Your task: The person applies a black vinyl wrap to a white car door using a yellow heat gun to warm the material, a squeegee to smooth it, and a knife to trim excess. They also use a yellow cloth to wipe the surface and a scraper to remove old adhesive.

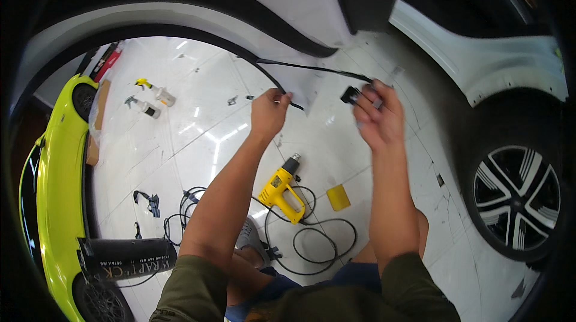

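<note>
My left hand (268,115) is closed on the lower end of a thin black edge (267,75) that curves along a white car body panel (198,19). From that edge a narrow black strip (312,69) branches off and stretches to the right. Its far end is pinched in the raised fingers of my right hand (382,119). A small dark, blocky object (350,94) also sits at those right fingers; its kind is unclear. Between and below my arms, a yellow heat gun (282,193) lies on the floor with its black cord (327,256) coiled beside it.
A yellow squeegee-like pad (338,198) lies right of the heat gun. Two spray bottles (153,100) and black scraps (147,203) are on the white tiled floor (198,118). A black roll-shaped package (126,257) is at lower left, near a lime-green car (60,160). A wheel (517,202) stands right.
</note>
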